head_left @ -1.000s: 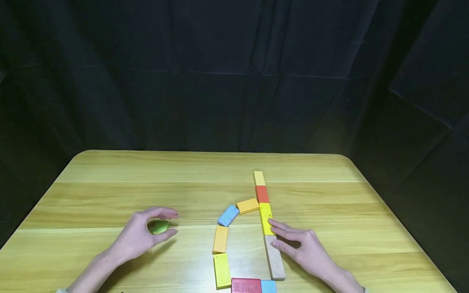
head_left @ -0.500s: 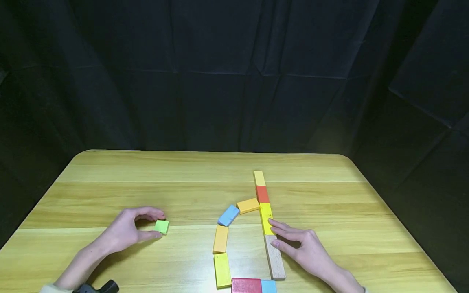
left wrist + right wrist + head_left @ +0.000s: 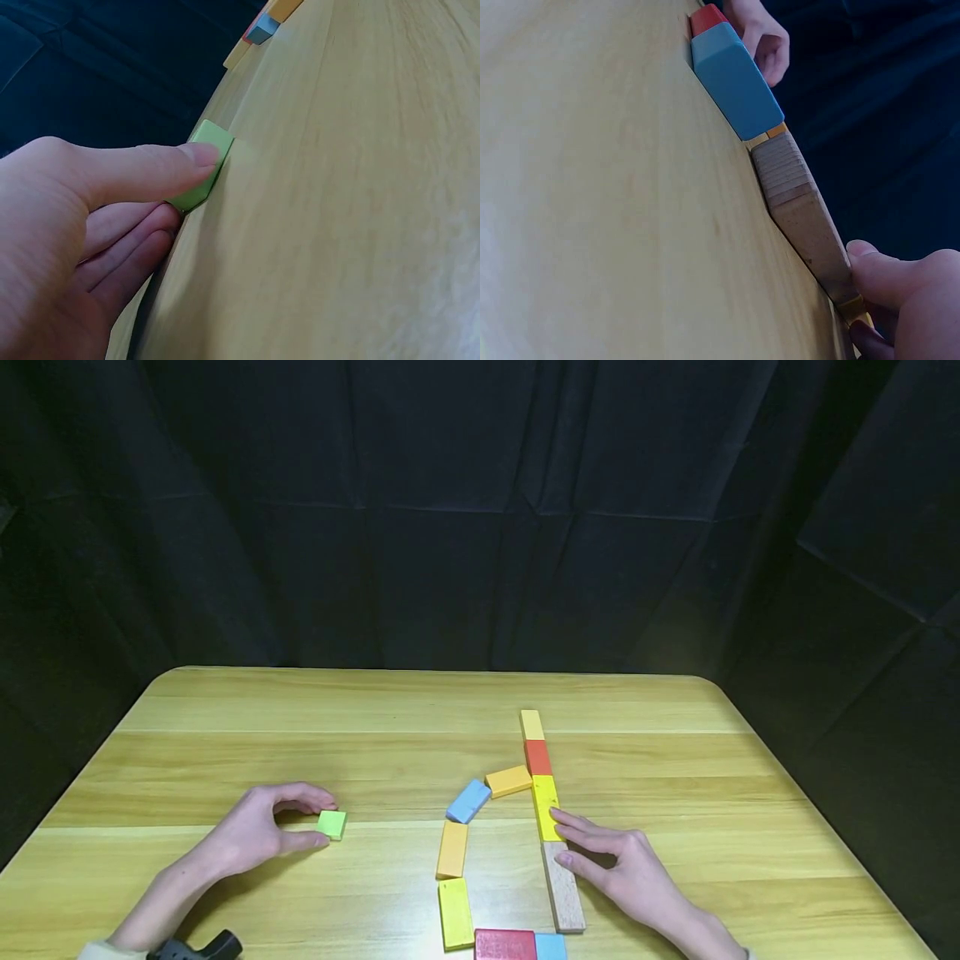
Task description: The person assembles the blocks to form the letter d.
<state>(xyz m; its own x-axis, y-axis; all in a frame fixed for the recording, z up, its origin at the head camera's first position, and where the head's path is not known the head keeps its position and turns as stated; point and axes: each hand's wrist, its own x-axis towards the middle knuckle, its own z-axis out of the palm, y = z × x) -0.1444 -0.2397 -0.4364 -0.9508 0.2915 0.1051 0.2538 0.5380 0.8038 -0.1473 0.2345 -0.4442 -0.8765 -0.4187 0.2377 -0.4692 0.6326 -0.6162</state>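
Lying on the table at left, a small green block [image 3: 332, 825] is between the thumb and fingertips of my left hand [image 3: 251, 835]. In the left wrist view, the thumb presses flat on the near face of the green block [image 3: 204, 176], with the fingers behind it. My right hand [image 3: 626, 868] rests with relaxed fingers at a row of blocks. Its fingertips touch the yellow block [image 3: 545, 806], and its thumb touches the greyish wooden block [image 3: 562, 893]. In the right wrist view, that thumb lies against the wooden block [image 3: 810, 232].
The straight row continues away with a red block [image 3: 537, 757] and a pale block [image 3: 531, 724]. An orange block [image 3: 508, 781], a blue block [image 3: 468, 802] and several others curve left of it, down to a dark red block [image 3: 505, 945]. A dark curtain [image 3: 450, 527] hangs behind the table.
My left hand has drawn back to the left, from over the green block to holding it at the fingertips. The right hand and the other blocks stay put.
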